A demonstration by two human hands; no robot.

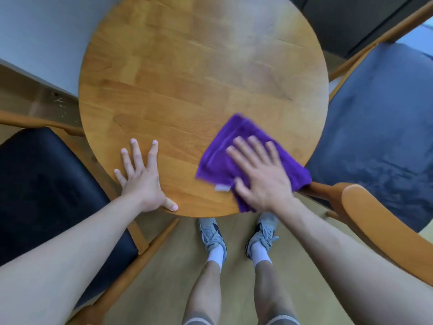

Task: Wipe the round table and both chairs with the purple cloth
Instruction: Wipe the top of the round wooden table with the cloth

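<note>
Purple cloth (243, 146) lies folded on the near right part of the round wooden bench (187, 78), its near corner hanging just over the rim and its right edge reaching the rim beside the right chair (384, 127). A small white tag (222, 188) shows at the cloth's near left edge. The right hand (260, 174) lies flat on top of the cloth, fingers straight and spread, pressing it to the wood rather than gripping it. The cloth's far edge looks smeared, perhaps from motion, though the view alone cannot settle that.

The left hand (140, 177) rests flat on the bare bench top near its left rim, fingers straight and splayed, thumb at the near edge, holding nothing. It sits well apart from the cloth.

Both chairs stand close to the bench: the left chair (46, 184) has a dark seat and wooden frame, the right chair a blue-grey seat and a curved wooden back. Below the near rim, the person's legs stand on a light wooden floor (164, 266), in grey shoes (213, 235) and white socks.
</note>
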